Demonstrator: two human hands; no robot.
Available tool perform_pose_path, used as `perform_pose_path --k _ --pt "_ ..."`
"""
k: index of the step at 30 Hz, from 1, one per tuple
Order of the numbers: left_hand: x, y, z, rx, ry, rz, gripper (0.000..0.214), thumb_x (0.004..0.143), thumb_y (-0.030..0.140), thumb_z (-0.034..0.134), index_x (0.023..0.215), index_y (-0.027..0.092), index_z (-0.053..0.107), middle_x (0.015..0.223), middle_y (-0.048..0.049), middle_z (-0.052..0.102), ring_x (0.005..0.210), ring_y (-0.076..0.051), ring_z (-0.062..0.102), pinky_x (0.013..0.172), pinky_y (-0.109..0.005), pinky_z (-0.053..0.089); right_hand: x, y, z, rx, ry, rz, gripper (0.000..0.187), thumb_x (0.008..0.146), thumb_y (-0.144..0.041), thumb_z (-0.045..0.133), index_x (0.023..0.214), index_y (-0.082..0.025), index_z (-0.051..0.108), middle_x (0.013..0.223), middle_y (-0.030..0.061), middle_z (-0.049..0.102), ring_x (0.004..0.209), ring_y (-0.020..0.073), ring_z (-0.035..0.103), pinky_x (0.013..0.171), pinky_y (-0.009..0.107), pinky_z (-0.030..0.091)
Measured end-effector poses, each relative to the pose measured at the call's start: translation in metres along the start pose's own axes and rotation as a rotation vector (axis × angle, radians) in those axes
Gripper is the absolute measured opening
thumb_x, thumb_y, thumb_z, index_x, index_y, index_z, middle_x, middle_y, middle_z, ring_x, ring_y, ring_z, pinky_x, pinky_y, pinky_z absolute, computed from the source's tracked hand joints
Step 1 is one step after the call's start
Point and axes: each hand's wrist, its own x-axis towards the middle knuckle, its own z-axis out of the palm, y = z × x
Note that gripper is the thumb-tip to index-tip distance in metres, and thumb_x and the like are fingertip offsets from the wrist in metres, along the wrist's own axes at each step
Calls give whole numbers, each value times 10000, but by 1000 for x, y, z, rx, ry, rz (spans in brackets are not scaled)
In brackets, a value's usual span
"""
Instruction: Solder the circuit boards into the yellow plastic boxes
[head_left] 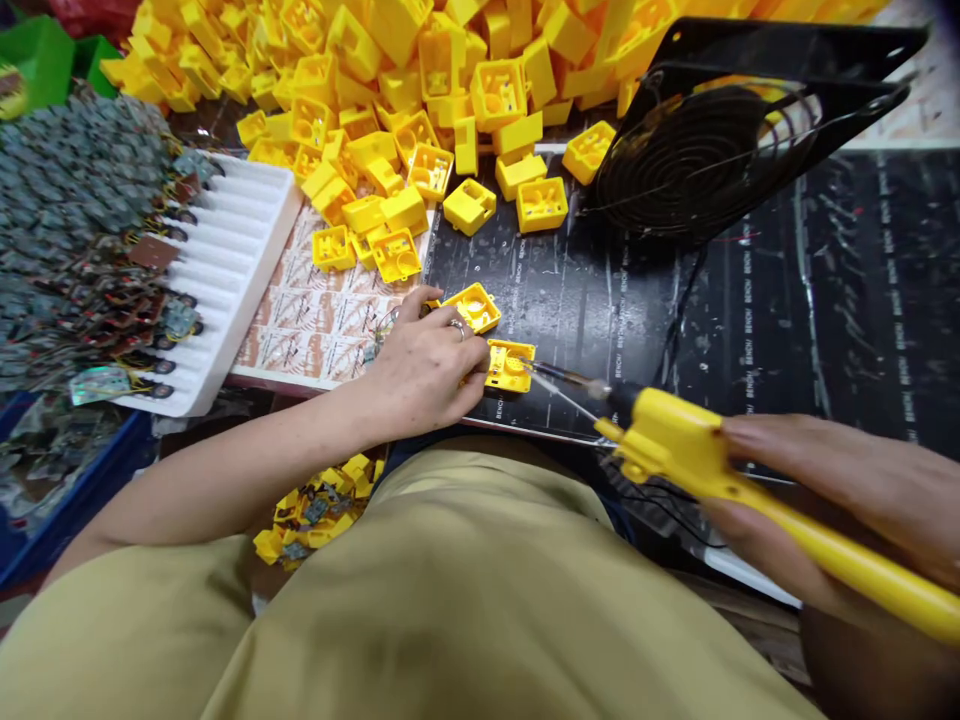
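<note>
My left hand [431,365] is closed at the near edge of the bench, its curled fingers on the left side of a small open yellow plastic housing [511,366]. Just beyond those fingers lies another open yellow housing [480,305], touching or nearly touching them. Thin wires show left of the hand. My right hand [832,510] grips a yellow soldering gun [679,440], slightly blurred. Its metal tip and thin solder feed tube point left and meet at the right side of the near housing. My left fingertips are partly hidden.
Many yellow housings [405,210] are heaped at the back. A black fan [697,150] stands at the back right on the black bench top [570,290]. To the left, a white foam tray [225,260] bears wired grey parts. A blue crate [97,510] sits below it.
</note>
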Motion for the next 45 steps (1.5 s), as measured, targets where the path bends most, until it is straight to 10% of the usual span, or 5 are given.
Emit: perform_pose_path --k 8,19,29,45 --pt "13 -1 -7 43 -152 29 246 817 219 472 649 187 649 610 -32 652 723 -205 594 999 -500 369 15 9 7 23 -148 -277 88 933 -283 623 984 -211 628 806 18 726 736 100 704 726 182 603" --pt "28 -1 -11 73 -300 13 194 738 206 495 594 193 625 535 -23 590 628 -182 549 937 -484 397 44 2 1 -14 -229 -501 45 909 -225 652 901 -186 630 818 27 739 735 115 712 725 209 618" --pt "33 0 -13 89 -367 -3 181 746 214 505 630 185 640 571 -38 585 681 -208 574 903 -475 420 17 15 -13 48 -224 -348 308 746 -136 799 1002 -204 640 882 34 729 825 149 708 747 253 629" --pt "33 -1 -17 172 -352 71 223 783 221 478 674 189 669 570 -27 617 665 -187 582 852 -422 437 40 5 -6 -66 -278 -503 80 924 -263 635 938 -185 645 898 25 745 768 113 702 720 239 595"
